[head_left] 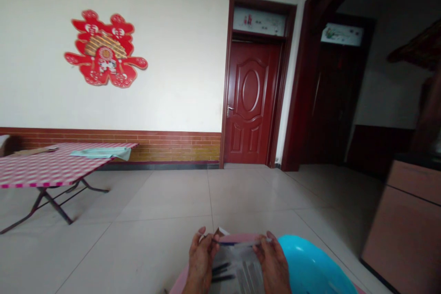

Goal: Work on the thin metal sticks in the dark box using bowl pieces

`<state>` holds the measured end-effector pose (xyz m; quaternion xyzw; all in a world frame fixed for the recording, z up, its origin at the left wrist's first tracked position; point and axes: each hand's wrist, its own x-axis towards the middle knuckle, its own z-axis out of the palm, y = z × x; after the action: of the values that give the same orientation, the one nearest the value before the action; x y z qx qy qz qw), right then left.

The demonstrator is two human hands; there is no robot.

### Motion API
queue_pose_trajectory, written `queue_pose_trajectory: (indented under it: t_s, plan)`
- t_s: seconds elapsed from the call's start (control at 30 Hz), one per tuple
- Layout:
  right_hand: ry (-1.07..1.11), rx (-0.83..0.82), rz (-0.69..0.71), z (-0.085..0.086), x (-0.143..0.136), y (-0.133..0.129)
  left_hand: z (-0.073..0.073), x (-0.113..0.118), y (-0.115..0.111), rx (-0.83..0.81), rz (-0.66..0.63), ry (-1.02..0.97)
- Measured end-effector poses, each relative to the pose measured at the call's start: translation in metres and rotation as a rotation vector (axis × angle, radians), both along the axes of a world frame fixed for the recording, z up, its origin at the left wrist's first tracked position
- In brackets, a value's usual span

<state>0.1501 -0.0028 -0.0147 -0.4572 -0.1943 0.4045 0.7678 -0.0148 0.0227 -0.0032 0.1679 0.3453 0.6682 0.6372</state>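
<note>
Turquoise basin (310,262) sits just right of R hand (274,262), crowding that side; its near part is cut off by the frame edge. Pink rim (241,238) of a round surface shows just beyond both hands, w/ a small white/brown item (220,231) past L hand (200,259) fingertips. Btwn the wrists: dark sticks (222,278) nearer L, clear tubes (248,275) nearer R. Checked table (51,174) w/ pale green cloth (99,152) well off to L hand's left; brown cabinet (403,229) well right of R hand; red door (251,101) far ahead.

Slim rod (237,244), pen-like, spans btwn the hands, long axis L-R, approx. level, crosswise to forearms. Dark blue part toward L hand, pale/clear part toward R; blurry, exact tip detail n/a.

L hand: thumb + fingers pinching rod's dark end. R hand: same grip, pale end. Other fingers curled, both hands up close.
</note>
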Motion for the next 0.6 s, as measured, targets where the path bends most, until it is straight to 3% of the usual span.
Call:
queue_pose_trajectory:
  t_s: [0.37,0.6]
  plan:
    - [-0.051,0.0,0.053,-0.003,-0.005,0.0,-0.011,0.003,0.003,0.015,-0.035,-0.022]
    - [0.051,0.077,0.048,-0.004,0.0,0.003,-0.006,-0.001,-0.002,0.041,-0.205,0.065]
